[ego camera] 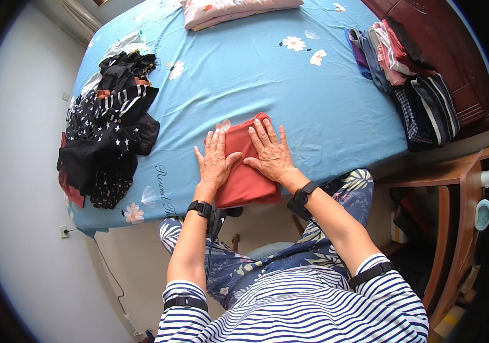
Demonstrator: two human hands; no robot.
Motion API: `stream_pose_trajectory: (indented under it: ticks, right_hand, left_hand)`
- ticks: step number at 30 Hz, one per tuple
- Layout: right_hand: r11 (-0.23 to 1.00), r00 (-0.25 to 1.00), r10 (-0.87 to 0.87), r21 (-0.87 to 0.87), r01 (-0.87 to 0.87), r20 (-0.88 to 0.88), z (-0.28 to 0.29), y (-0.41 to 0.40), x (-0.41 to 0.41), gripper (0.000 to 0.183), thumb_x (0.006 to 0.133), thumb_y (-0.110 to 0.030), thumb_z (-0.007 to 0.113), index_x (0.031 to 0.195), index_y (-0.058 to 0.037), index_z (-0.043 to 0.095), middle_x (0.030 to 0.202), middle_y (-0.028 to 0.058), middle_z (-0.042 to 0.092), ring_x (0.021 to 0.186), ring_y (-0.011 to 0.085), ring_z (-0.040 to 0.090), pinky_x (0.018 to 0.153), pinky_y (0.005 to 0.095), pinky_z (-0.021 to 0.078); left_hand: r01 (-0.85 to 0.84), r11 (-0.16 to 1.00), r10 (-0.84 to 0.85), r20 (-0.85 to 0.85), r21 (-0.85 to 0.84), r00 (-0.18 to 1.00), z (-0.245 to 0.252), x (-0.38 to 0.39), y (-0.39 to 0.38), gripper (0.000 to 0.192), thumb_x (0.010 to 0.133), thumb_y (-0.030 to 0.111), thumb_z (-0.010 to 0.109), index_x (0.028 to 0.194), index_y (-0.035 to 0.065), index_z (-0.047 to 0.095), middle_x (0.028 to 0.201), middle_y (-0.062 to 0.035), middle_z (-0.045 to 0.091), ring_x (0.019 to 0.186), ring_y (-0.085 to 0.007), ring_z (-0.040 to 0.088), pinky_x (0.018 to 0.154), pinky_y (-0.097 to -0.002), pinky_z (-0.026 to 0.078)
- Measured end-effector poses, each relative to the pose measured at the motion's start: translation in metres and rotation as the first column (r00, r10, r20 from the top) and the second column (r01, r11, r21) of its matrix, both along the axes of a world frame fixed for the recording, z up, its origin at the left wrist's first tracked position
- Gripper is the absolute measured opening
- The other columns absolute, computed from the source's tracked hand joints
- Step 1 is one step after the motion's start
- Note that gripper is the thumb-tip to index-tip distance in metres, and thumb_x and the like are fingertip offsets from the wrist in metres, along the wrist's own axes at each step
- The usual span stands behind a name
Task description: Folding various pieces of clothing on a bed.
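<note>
A folded red garment (246, 184) lies at the near edge of the bed, on a blue sheet with printed daisies (334, 111). My left hand (215, 165) rests flat on its left side, fingers pointing away from me. On its right side lies my right hand (271, 154), palm down with the fingers spread. The two thumbs nearly meet over the middle of the cloth. Neither hand grips anything. The hands hide part of the garment.
A loose heap of mostly black clothes (107, 128) lies on the left. Stacks of folded clothes (431, 111) stand at the right by the dark red headboard (450, 51). A pink pillow (240, 10) lies at the far side. A wooden desk (437, 171) is at the lower right.
</note>
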State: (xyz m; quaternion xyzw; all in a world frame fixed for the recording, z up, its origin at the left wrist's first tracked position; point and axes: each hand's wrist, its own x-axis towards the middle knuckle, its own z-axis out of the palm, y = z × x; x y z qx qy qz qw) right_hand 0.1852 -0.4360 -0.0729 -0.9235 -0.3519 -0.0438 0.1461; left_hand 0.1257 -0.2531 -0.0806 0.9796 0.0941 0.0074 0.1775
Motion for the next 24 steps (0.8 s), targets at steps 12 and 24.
stream_pose_trajectory:
  ticks: [12, 24]
  right_hand:
    - [0.996, 0.995, -0.084, 0.024, 0.086, -0.058, -0.003, -0.015, -0.025, 0.088, 0.082, -0.056, 0.058, 0.148, -0.0088, 0.024, 0.155, 0.0187, 0.013, 0.143, 0.0357, 0.013, 0.112, 0.0587, 0.0107]
    - [0.754, 0.797, -0.333, 0.365, 0.546, -0.503, -0.002, -0.032, -0.099, 0.077, 0.069, -0.027, 0.077, 0.132, 0.0010, 0.042, 0.118, 0.0203, 0.053, 0.106, 0.0360, 0.052, 0.092, 0.0420, 0.0438]
  left_hand:
    - [0.065, 0.995, -0.052, 0.167, -0.075, 0.985, 0.014, -0.087, -0.027, 0.088, 0.080, 0.050, 0.065, 0.147, 0.0092, 0.026, 0.156, -0.0183, 0.010, 0.142, -0.0393, 0.012, 0.109, -0.0590, 0.017]
    - [-0.311, 0.581, 0.372, -0.094, -0.752, 0.923, 0.008, -0.093, 0.011, 0.054, 0.070, 0.018, 0.082, 0.112, -0.0025, 0.054, 0.078, -0.0026, 0.061, 0.063, -0.0094, 0.052, 0.058, -0.0251, 0.044]
